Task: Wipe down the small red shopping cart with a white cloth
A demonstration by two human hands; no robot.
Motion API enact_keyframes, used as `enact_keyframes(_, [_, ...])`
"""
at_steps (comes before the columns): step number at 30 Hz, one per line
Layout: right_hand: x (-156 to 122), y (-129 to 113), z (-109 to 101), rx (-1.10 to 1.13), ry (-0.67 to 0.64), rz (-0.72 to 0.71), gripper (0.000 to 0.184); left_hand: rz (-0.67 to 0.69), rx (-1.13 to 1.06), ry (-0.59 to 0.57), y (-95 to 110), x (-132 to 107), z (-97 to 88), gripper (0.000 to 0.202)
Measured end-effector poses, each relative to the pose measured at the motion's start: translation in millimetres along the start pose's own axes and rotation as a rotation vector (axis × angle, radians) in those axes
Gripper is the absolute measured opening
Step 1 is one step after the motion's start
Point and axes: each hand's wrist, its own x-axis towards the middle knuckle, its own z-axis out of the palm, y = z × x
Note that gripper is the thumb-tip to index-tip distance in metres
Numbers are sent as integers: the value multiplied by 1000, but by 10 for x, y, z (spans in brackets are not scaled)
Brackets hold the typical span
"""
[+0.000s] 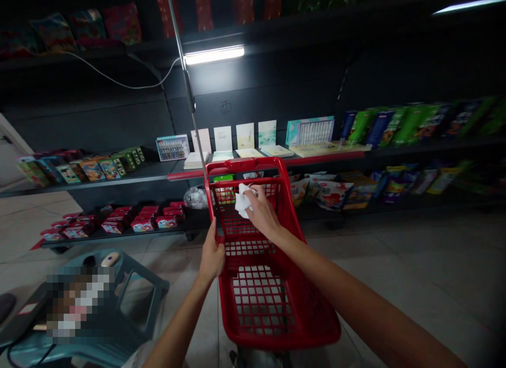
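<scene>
A red plastic shopping cart with a grid basket stands right in front of me, its frame leaning toward the shelf. My left hand is wrapped round the cart's left side rim. In my right hand a crumpled white tissue is pinched between the fingers. That hand is over the upper part of the basket, near the grid at its far end. Whether the tissue touches the plastic I cannot tell.
Behind the cart runs a dark shelf with upright cards, marker boxes and snack bags. A thin metal pole rises at the cart's left. A blue-grey stool with things on it stands lower left. Red boxes line the bottom shelf.
</scene>
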Motion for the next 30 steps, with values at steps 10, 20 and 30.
enact_keyframes(10, [376, 287, 1458, -184, 37, 27, 49, 27, 57, 90, -49, 24, 211, 79])
enact_keyframes(20, [-703, 1100, 2124, -221, -375, -338, 39, -7, 40, 101, -14, 123, 207, 71])
enact_keyframes(30, [432, 999, 1201, -189, -102, -117, 35, -5, 52, 86, -47, 173, 221, 73])
